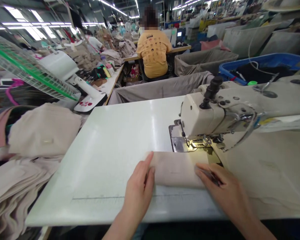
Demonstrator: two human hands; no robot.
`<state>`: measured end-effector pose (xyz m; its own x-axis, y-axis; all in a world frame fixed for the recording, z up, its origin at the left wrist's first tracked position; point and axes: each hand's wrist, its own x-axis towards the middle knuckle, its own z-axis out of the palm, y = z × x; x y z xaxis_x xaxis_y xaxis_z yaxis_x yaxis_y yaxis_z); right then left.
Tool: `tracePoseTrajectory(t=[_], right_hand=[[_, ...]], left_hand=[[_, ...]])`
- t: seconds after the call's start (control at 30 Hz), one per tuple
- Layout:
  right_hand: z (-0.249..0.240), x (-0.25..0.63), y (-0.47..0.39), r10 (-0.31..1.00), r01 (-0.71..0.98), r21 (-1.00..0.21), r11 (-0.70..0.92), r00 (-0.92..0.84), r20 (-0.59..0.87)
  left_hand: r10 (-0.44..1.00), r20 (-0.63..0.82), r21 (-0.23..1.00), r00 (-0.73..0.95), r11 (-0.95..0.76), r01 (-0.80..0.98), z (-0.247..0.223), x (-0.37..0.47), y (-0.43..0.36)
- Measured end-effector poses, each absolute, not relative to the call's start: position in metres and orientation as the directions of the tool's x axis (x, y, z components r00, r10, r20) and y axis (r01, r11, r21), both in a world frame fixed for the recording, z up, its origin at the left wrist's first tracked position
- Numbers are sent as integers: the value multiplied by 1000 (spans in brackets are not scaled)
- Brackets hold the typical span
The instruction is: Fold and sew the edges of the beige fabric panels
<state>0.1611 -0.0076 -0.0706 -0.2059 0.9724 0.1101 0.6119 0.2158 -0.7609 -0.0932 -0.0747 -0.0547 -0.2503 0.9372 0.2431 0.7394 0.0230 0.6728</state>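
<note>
A folded beige fabric piece lies flat on the white table in front of the sewing machine. At its left end my left hand grips the edge, index finger along the corner and thumb beside it. My right hand pinches the right part of the piece, its fingers curled round a small dark tool that is mostly hidden. The fabric's upper edge reaches the metal needle plate, under the lit needle area. More beige cloth is spread to the right, beneath the machine arm.
The white table bears a printed ruler line near its front edge. Beige fabric stacks and a fan stand at the left. Beyond the table are a grey cloth bin, a blue basket and a seated person in yellow.
</note>
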Motion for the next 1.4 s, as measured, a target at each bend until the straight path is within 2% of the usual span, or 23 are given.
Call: tracePoseTrajectory(t=[0.07,0.23,0.63,0.97,1.4], right_hand=[[-73,162,-9,971,625,-747,226,-202,125],[-77,164,-12,963,641,-721,263,-223,153],[-78,167,-11,964,684,-684,254,-239,118],[-71,164,-10,952,682,-666,302,-255,171],[-74,165,-10,958,690,-666,282,-242,155]], left_hand=[[949,250,671,-193,-26,741,-54,-95,-75],[943,195,710,-269,53,702,-50,-96,-74],[945,175,754,-276,52,655,-51,-97,-73],[950,176,737,-259,47,674,-51,-96,-72],[949,175,712,-261,61,699,-48,-96,-71]])
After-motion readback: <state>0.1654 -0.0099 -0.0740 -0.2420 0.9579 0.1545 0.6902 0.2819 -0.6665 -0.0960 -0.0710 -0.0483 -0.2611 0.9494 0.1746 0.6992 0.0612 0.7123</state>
